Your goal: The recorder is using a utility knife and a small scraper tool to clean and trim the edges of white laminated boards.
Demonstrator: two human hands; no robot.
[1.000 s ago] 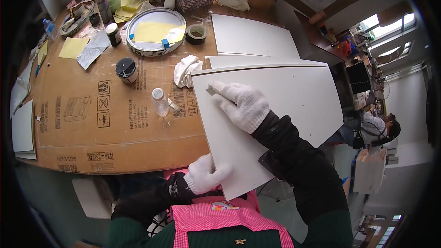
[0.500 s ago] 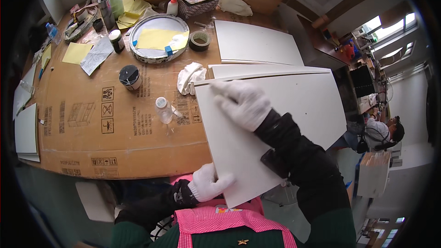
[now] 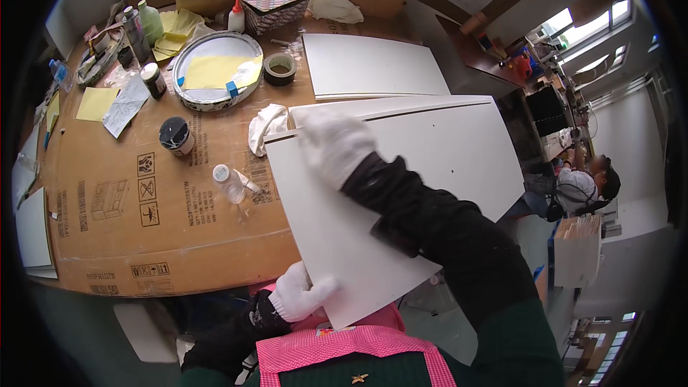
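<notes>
The right hand, blurred, has slid onto the far edge of the white board, shifting work there; its grip I cannot tell; the left hand clamps the board's left edge, overhanging the table

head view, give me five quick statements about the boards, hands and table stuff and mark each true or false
1. The left hand has its thumb over the top board. True.
2. The right hand wears a black glove. False: the right hand wears a white one.
3. A yellow sheet lies on the round lid. True.
4. The red-tipped bottle lies on its side. False: the red-tipped bottle stands upright.
5. The tape roll sits to the right of the round lid. True.
</notes>
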